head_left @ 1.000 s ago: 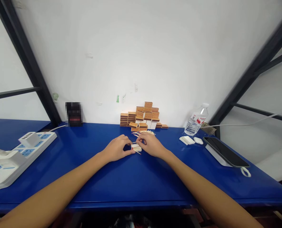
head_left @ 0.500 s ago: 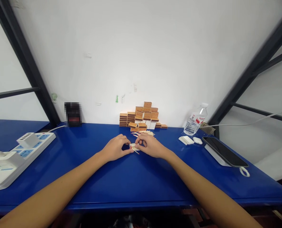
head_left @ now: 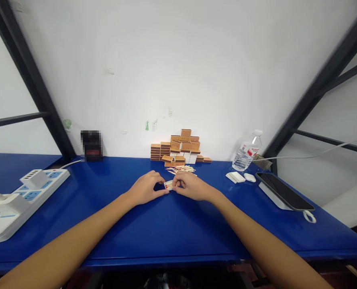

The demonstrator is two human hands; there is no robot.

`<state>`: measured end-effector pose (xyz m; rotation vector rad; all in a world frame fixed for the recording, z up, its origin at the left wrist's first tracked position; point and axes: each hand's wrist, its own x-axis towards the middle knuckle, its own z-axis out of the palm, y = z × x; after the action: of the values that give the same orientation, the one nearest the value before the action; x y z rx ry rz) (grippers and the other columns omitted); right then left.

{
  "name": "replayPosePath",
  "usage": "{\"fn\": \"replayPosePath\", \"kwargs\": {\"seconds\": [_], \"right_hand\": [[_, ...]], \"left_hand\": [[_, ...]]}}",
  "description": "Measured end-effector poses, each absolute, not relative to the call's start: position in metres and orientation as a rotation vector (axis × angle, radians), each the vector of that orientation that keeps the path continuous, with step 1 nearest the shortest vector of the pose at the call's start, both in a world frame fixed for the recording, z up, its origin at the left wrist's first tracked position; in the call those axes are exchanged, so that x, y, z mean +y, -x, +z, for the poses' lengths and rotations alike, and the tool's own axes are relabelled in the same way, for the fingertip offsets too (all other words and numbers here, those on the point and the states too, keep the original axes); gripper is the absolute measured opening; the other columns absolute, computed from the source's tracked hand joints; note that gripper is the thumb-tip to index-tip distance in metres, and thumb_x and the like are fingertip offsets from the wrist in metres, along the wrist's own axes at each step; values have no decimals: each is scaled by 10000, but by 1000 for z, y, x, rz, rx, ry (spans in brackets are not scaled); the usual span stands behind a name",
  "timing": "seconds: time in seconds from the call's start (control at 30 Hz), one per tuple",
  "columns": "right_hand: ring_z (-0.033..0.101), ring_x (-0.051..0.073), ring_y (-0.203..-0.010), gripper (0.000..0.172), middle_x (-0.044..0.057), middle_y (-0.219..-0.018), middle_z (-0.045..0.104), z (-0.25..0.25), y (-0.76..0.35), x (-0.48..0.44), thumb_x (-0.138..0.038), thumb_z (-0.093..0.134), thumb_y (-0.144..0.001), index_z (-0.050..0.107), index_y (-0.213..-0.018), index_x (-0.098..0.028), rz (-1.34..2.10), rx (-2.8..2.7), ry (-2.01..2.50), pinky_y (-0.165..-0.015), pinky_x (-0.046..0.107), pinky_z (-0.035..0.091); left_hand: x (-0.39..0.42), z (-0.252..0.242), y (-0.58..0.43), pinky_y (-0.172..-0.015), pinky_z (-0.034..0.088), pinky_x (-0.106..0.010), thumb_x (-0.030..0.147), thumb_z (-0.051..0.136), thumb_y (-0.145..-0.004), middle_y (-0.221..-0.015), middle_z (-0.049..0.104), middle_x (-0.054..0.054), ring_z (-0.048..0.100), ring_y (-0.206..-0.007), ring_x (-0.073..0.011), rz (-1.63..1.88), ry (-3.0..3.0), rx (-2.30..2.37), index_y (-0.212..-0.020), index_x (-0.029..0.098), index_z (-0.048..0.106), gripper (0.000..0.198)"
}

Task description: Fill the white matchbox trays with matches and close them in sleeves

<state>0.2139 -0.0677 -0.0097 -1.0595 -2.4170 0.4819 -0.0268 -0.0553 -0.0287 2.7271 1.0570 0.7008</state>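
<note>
At centre, left hand (head_left: 145, 188) and right hand (head_left: 190, 186) pinch a matchbox (head_left: 168, 185) between them; the match jutting out earlier is gone. Bare table (head_left: 166, 228) spreads below them.

White wall (head_left: 196, 60) fills back; plain, few small marks and green speck low down (too small to identify). Glossy blue table (head_left: 166, 228) runs full width against it. Black steel left beam (head_left: 30, 80) slants up toward corner, right beam (head_left: 325, 76) mirrors it. Left crossbar (head_left: 12, 119) and right crossbar (head_left: 331, 141) branch outward. Light even, soft; faint sheen on tabletop. Dark gap below front edge.
</note>
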Motion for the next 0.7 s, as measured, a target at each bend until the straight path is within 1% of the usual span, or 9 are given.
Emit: {"fn": "replayPosePath", "kwargs": {"seconds": [0.1, 0.23, 0.33, 0.4, 0.53, 0.6, 0.7], "right_hand": [[536, 130, -669, 47, 10, -763, 639, -6, -217, -68, -135, 667, -838, 690, -821, -172, 493, -2406, 1055, -649, 251, 402], [506, 115, -622, 37, -15, -722, 606, -5, -217, -66, -154, 637, -832, 665, -833, -179, 595, -2269, 1050, -608, 239, 398], [495, 103, -612, 84, -13, -782, 631, -8, -217, -63, -186, 641, -823, 654, -906, -177, 699, -2115, 1030, -602, 234, 411], [498, 99, -610, 108, -1, -821, 653, -13, -216, -59, -215, 656, -822, 653, -920, -170, 763, -2034, 1020, -600, 235, 419], [549, 124, -638, 184, 14, -767, 660, -25, -212, -53, -331, 730, -824, 699, -866, -155, 896, -1954, 1021, -608, 250, 439], [575, 139, -666, 210, 28, -768, 681, -29, -209, -51, -358, 744, -833, 730, -859, -150, 933, -1962, 1016, -626, 261, 445], [524, 134, -646, 164, 19, -736, 680, -30, -208, -51, -323, 732, -867, 780, -855, -167, 799, -2072, 1056, -628, 271, 404]], "left_hand": [[-56, -28, 26, -796, 486, -359, 479, 711, -920, -962, 704, -62, 615, -934, -239, 696, -2737, 1054, -994, 206, 719, 283], [-57, -27, 26, -792, 486, -355, 473, 709, -921, -948, 702, -57, 617, -926, -238, 694, -2741, 1066, -996, 213, 722, 270], [-57, -26, 26, -801, 485, -355, 474, 704, -925, -951, 702, -59, 618, -929, -239, 679, -2746, 1064, -1018, 211, 724, 280], [-58, -25, 26, -807, 486, -356, 471, 704, -926, -959, 703, -59, 618, -935, -239, 673, -2747, 1062, -1030, 210, 725, 282], [-59, -24, 26, -804, 492, -358, 453, 708, -920, -966, 700, -64, 619, -945, -243, 671, -2742, 1074, -1048, 208, 726, 277], [-60, -23, 26, -805, 495, -357, 436, 710, -916, -964, 700, -65, 621, -946, -244, 673, -2739, 1078, -1049, 207, 726, 266], [-59, -23, 25, -819, 497, -357, 415, 709, -915, -975, 702, -63, 622, -953, -244, 673, -2735, 1075, -1046, 208, 726, 246]]}}
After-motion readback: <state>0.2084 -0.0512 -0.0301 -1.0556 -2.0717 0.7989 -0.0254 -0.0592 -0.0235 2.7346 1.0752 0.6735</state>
